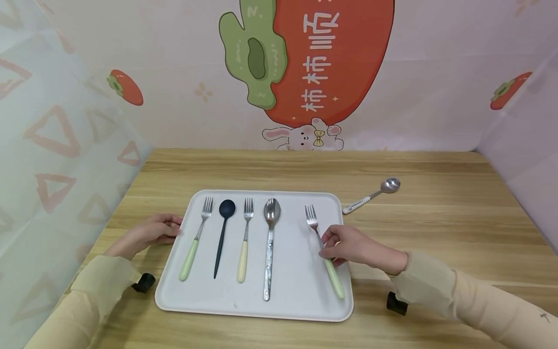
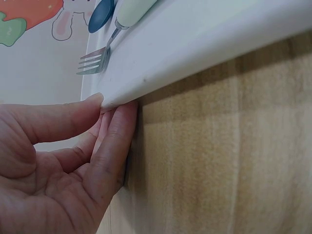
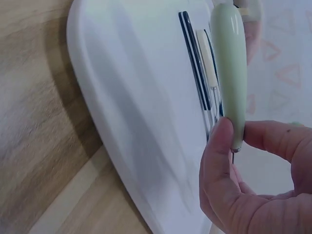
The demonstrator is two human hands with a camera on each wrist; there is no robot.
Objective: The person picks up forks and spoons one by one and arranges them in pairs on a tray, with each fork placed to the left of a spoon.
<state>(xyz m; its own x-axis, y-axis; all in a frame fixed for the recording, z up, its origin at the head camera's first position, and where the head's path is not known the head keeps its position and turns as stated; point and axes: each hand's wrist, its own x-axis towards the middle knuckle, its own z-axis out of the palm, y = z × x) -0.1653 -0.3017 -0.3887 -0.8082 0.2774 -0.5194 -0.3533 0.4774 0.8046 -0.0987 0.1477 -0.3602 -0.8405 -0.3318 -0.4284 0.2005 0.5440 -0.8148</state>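
My right hand [image 1: 350, 245] pinches a fork [image 3: 229, 73] near the top of its pale green handle, over the right side of a white tray [image 1: 292, 271]. In the right wrist view the handle stands off the tray's surface. At the tray's left edge, my left hand [image 1: 154, 231] holds the rim, thumb against its side and fingers tucked below it in the left wrist view. On the tray, from left to right, lie another green-handled fork [image 1: 189, 257], a black spoon [image 1: 227, 209], a cream-handled fork [image 1: 242, 261] and a large metal spoon [image 1: 272, 211].
A small spoon [image 1: 389, 185] with a white patterned handle lies on the wooden table [image 1: 457, 218], beyond the tray's right back corner. Printed cloth walls [image 1: 183, 58] enclose the table at the back and on both sides.
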